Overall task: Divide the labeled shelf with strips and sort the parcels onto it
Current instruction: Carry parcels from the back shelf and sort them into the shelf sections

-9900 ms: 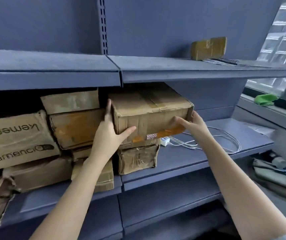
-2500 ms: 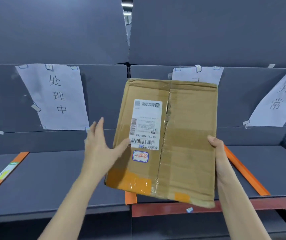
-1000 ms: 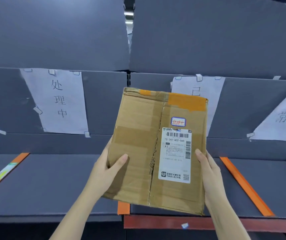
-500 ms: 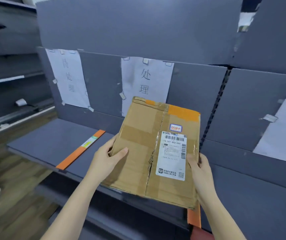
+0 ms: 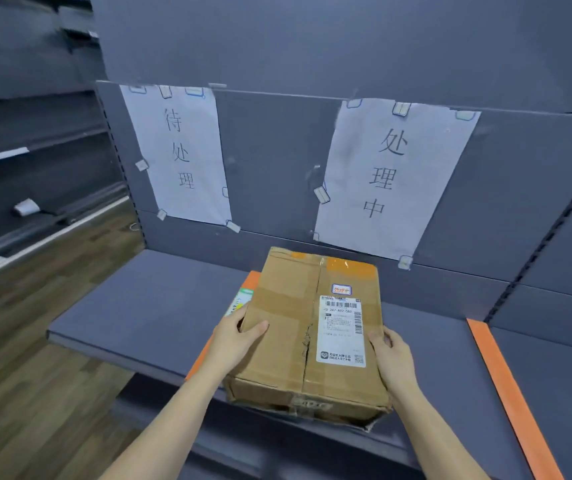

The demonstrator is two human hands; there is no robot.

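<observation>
We hold the box (image 5: pixel 307 327) with both hands. Our left hand (image 5: pixel 234 337) grips its left side, thumb lying on the top face and fingers curled round the edge; our right hand (image 5: pixel 393 355) grips the right side near the white label (image 5: pixel 341 332), fingers wrapped on the edge. The box lies flat, top face up, a torn seam running near to far down its middle. Its near end hangs past the shelf's front edge; whether its underside touches the shelf (image 5: pixel 146 306) we cannot tell.

The box sits over the left strip (image 5: pixel 251 277), an orange band running near to far, so that only the strip's far end and a short piece by our left wrist show. Left of that strip the shelf surface lies bare out to its left edge, beyond which is wooden floor (image 5: pixel 35 358). Right of the box there is open room up to the right strip (image 5: pixel 509 393), which runs from the back panel to the near edge.

On the back panel two taped paper signs hang: the left sign (image 5: pixel 177 154) above the bare left bay, the right sign (image 5: pixel 393 178) just beyond the box's far end.
</observation>
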